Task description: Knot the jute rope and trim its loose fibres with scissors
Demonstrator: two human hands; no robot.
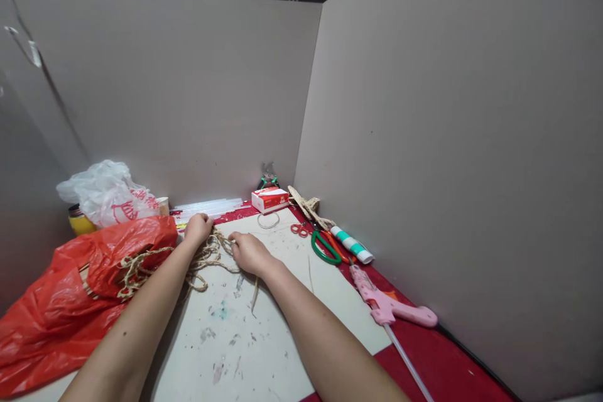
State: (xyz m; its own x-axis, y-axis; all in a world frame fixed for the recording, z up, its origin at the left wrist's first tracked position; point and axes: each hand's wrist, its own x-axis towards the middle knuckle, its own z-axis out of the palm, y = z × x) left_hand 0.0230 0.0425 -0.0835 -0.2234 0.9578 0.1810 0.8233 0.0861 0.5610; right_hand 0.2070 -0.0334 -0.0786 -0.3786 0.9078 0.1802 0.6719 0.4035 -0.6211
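Note:
A tangle of tan braided rope (207,259) lies on the stained white board (235,352), and part of it trails left onto a red plastic bag (85,301). My left hand (198,229) is closed on the rope at the back of the tangle. To its right, my right hand (249,253) pinches another stretch of the same rope. A short length of rope hangs down below my right hand onto the board. Between the two hands the rope runs in loose strands.
White plastic bag (120,195) at the back left, beside clear glue sticks (207,206). Red-white box (269,199) and pliers (268,176) stand at the back. Along the right lie green-handled scissors (326,248), a striped roll (351,244) and a pink glue gun (386,304). Grey partitions enclose the table.

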